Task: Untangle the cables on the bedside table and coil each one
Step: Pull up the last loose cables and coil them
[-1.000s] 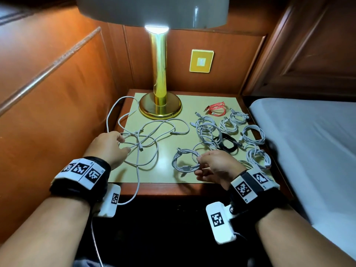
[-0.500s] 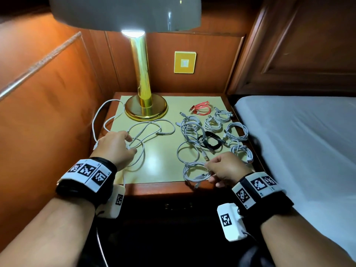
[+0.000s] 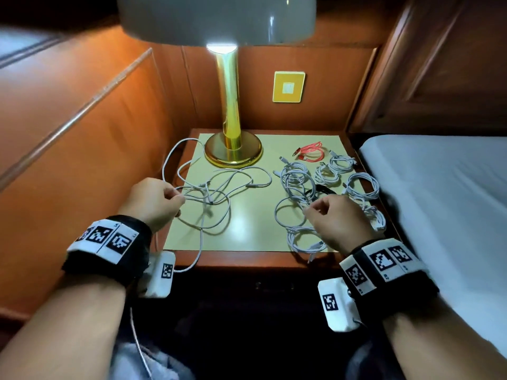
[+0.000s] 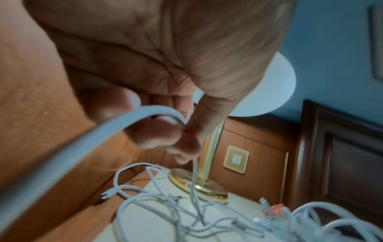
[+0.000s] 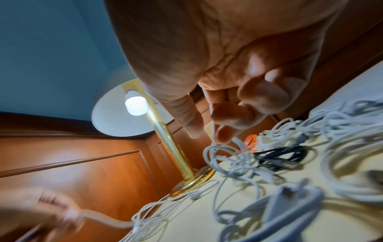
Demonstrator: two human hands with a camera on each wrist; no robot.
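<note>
1. A lamp [image 3: 232, 149] stood at the back of the bedside table [image 3: 247, 263].
2. Tangled cables [image 3: 214, 193] lay on its left half.
3. Coiled cables [image 3: 329, 174] lay on its right half.
4. A bed [image 3: 444, 201] stood right of the table.

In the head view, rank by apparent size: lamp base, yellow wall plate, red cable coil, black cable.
1. lamp base
2. yellow wall plate, though it sits farther back
3. red cable coil
The black cable is partly hidden by white coils, so unranked.

Lamp shade [image 3: 216, 17] cut by top edge. Right hand [image 3: 336, 222] hides part of black cable [image 3: 323, 190] and near-right white coils. Left hand [image 5: 37, 211] blurred at near left. Bed [image 3: 444, 193] cut by right edge.
</note>
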